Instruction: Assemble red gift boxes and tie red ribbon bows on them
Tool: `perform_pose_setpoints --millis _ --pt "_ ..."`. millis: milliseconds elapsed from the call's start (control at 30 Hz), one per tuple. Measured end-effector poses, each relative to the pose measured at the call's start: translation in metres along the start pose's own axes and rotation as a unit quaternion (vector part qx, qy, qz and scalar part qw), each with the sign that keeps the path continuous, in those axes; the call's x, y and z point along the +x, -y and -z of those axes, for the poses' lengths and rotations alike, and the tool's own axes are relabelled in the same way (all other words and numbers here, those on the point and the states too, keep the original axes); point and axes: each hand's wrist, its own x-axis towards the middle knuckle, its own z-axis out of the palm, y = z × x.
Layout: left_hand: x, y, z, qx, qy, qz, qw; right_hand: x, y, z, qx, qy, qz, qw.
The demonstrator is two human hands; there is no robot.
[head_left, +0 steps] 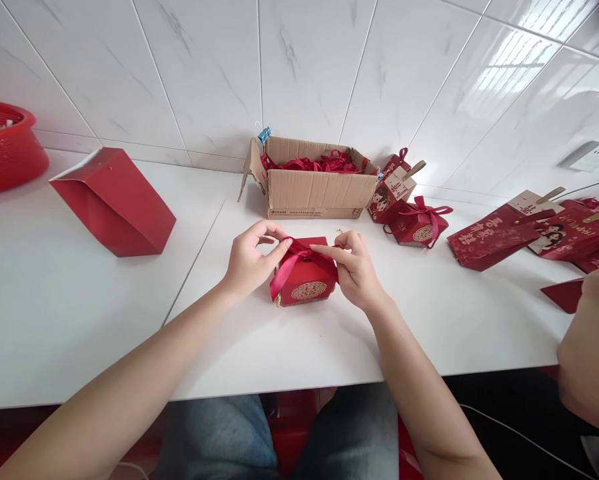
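Observation:
A small red box [306,291] with a round gold pattern on its front stands on the white table in front of me. Red ribbon [288,272] is looped over its top, with one tail hanging at the left. My left hand [253,259] pinches the ribbon at the box's upper left, thumb and index finger together. At the upper right, my right hand [353,267] has its fingers closed on the ribbon, the index finger pointing in toward the middle of the bow. Part of the ribbon is hidden under my fingers.
Behind the box sits a cardboard carton [322,190] of red ribbons. A red paper box [124,203] and a red basket [12,157] are at the left. Right are a ribboned box [419,223], red gift bags [496,235] and another person's arm [592,347].

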Motion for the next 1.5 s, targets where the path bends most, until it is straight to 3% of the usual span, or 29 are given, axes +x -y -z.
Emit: perform_pose_setpoints --millis 333,833,1500 --pt "0.0011 0.0027 0.0013 0.003 -0.002 0.002 1.000 -0.0012 -0.0033 0.0001 0.007 -0.016 0.027 0.999" --pt "0.0024 0.0049 0.0019 -0.017 0.001 0.015 1.000 -0.0003 0.0003 0.0018 -0.004 0.006 -0.008 1.000" --pt "0.0036 0.0053 0.0045 -0.023 -0.006 0.020 0.999 -0.0003 -0.0001 0.0027 0.004 0.001 0.006 1.000"
